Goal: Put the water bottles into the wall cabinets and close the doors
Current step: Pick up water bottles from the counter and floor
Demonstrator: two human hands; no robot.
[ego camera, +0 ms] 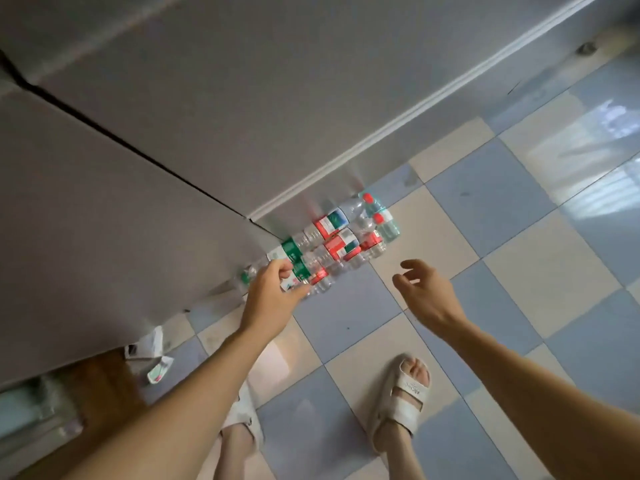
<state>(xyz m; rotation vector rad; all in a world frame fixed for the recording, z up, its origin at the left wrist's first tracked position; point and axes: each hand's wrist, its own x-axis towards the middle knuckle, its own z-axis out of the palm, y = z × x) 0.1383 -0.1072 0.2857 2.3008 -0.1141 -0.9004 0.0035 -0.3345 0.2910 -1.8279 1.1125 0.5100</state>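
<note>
- Floor [512, 278]: glossy checkered tile in pale blue and cream, with window glare at far right.
- Wall [242, 98]: grey, meeting the floor at a white skirting [381, 133]; bottles lie along its foot.
- Grey panel [86, 220]: left of the bottles, a dark seam along its upper edge.
- Bottles [343, 237]: clear plastic with red, green and white labels, lying clustered on the floor.
- Left hand [273, 292]: fingers curled round the near, green-labelled bottle [291, 261].
- Right hand [426, 292]: right of the bottles, apart from them, fingers loosely spread, holding nothing.
- Sandals [408, 400]: white, on feet nearer the camera than the bottles.
- Scraps [152, 355]: crumpled wrappers, left of the bottles, below the panel.
</note>
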